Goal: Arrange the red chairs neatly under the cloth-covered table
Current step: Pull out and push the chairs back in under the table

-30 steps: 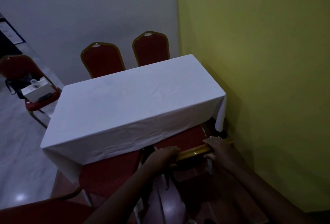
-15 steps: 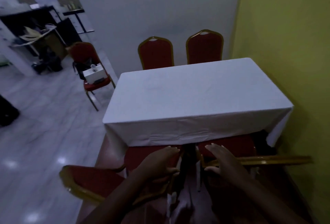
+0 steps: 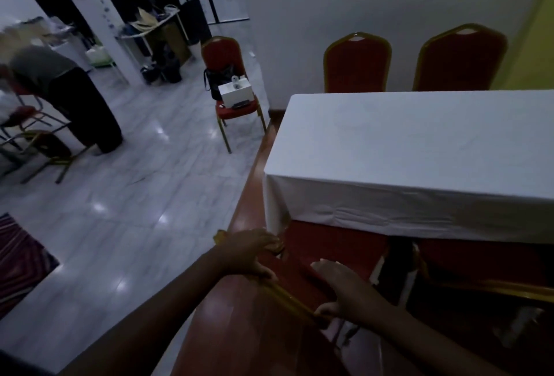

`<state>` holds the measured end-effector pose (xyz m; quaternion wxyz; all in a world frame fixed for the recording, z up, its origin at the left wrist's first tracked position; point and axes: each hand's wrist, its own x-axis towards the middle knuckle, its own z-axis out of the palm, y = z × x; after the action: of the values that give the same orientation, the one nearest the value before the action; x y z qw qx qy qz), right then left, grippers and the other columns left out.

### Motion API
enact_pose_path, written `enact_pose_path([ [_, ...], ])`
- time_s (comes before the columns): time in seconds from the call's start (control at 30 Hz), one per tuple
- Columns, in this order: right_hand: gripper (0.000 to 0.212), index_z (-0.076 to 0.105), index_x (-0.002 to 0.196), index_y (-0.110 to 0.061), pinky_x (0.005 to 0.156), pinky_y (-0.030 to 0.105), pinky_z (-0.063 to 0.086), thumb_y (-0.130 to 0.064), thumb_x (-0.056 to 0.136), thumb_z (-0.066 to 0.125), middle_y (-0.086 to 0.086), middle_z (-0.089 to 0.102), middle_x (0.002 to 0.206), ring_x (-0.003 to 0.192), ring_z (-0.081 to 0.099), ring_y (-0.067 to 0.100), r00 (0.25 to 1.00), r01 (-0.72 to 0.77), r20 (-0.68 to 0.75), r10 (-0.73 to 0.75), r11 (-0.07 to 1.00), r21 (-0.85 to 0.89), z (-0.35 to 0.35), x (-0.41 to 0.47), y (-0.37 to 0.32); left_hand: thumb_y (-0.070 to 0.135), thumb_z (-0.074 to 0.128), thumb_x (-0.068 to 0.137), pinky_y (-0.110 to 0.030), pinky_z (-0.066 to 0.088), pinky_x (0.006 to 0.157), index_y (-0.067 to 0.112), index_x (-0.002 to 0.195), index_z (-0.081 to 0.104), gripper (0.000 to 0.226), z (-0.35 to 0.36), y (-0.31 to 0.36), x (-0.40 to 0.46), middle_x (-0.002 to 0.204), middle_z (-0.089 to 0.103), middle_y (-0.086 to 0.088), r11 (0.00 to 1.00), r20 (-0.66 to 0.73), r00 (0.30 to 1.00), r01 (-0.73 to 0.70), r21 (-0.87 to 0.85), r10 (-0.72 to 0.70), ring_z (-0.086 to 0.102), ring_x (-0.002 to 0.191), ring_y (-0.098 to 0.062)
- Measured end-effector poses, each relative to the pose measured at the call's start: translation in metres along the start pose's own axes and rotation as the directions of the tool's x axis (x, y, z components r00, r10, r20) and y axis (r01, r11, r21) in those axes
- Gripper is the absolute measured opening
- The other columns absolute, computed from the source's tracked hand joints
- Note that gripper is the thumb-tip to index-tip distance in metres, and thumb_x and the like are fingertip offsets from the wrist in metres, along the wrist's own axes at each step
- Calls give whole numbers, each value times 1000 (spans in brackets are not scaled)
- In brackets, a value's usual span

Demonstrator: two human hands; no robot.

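A table under a white cloth (image 3: pixel 419 148) fills the right half of the view. Two red chairs with gold frames, the left one (image 3: pixel 356 64) and the right one (image 3: pixel 458 61), stand at its far side. At the near side, one red chair (image 3: pixel 329 252) has its seat partly under the cloth. My left hand (image 3: pixel 248 251) grips the top of its gold-edged backrest. My right hand (image 3: pixel 344 288) holds the same backrest further right. A second near chair (image 3: pixel 485 267) sits to the right, its seat also partly under the cloth.
A red chair (image 3: pixel 232 76) carrying a white box and a black bag stands on the shiny tiled floor to the left. A person (image 3: pixel 60 88) bends over chairs at far left. A striped rug (image 3: pixel 18 258) lies at the left edge. A yellow wall (image 3: pixel 536 31) bounds the right.
My view has swung left. Both hands left the right near chair's backrest and now hold the left near chair's backrest.
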<state>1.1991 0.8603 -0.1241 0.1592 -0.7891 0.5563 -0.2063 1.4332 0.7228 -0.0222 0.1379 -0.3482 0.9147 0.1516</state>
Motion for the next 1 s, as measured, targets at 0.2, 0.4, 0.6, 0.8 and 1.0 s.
enact_pose_path([
  [0.2, 103, 31, 139, -13, 107, 26, 23, -76, 60, 51, 11, 41, 143, 130, 39, 22, 981, -66, 189, 45, 992, 105, 30, 22, -33, 59, 79, 56, -30, 46, 89, 35, 129, 48, 83, 7, -49, -14, 126, 58, 8, 998, 92, 996, -4, 65, -2, 55, 111, -13],
  [0.4, 69, 35, 137, -28, 94, 16, 33, -38, 76, 66, -3, 50, 135, 118, 48, 9, 955, -137, 286, 74, 969, 207, 51, 26, -35, 60, 68, 71, -23, 46, 73, 35, 106, 60, 44, 19, -65, -17, 105, 66, 12, 992, 32, 996, -81, 101, 78, 60, 95, -8],
  [0.6, 67, 40, 133, -37, 86, 9, 38, -25, 73, 66, -15, 56, 125, 110, 53, 1, 937, -282, 291, 194, 910, 303, 45, 14, -21, 73, 52, 75, -22, 41, 68, 28, 105, 60, 54, 44, -53, -19, 100, 68, 6, 993, -203, 973, -102, 55, 111, 63, 88, -11],
  [0.8, 65, 42, 133, -38, 77, 4, 37, -20, 75, 65, -18, 52, 125, 105, 50, -4, 900, -323, 380, 215, 914, 246, -14, -6, 29, 81, 46, 72, -26, 48, 59, 34, 101, 53, 56, 50, -3, 22, 83, 69, 7, 994, -319, 942, -100, 36, 107, 64, 71, -10],
  [1.0, 52, 50, 125, -32, 86, 27, 46, -17, 79, 68, -7, 56, 120, 105, 53, 9, 883, -355, 360, 302, 930, 90, -61, -26, 84, 46, 67, 78, -28, 47, 66, 33, 87, 61, 17, 45, 20, 70, 87, 65, 9, 994, -183, 983, -37, -105, 17, 58, 77, -7],
])
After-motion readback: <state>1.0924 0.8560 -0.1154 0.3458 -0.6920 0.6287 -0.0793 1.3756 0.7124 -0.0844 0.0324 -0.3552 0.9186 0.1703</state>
